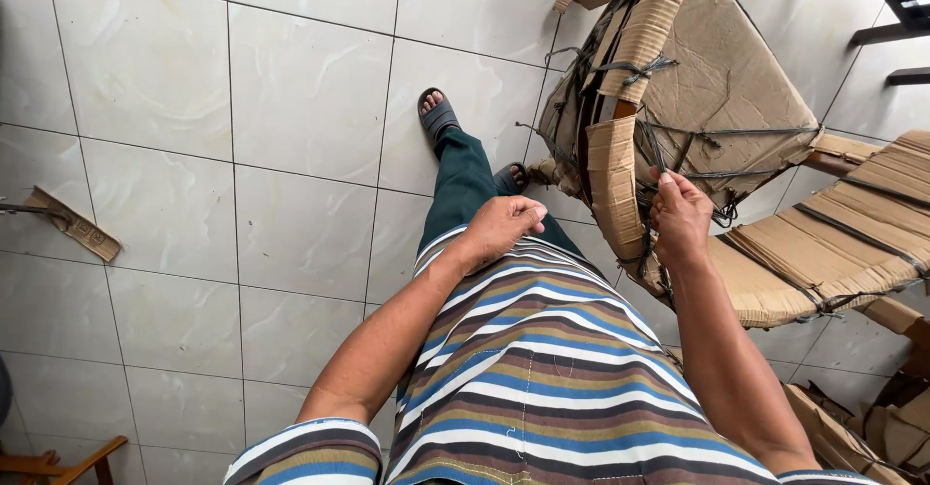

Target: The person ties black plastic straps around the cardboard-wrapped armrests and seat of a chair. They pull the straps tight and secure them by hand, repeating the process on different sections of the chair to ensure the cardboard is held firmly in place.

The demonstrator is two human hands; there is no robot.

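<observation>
Running off the top and right edges, the cardboard bundle is only partly visible, and what its dark straps bind underneath cannot be made out. Right hand: fingers closed on a strap at the bundle's lower edge, beside a folded cardboard strip. Left hand: loosely curled, holding nothing, just left of the bundle over the striped shirt. Flattened cardboard stack lies right of the bundle. 1 cardboard scrap rests far left on the pale tiled floor.
</observation>
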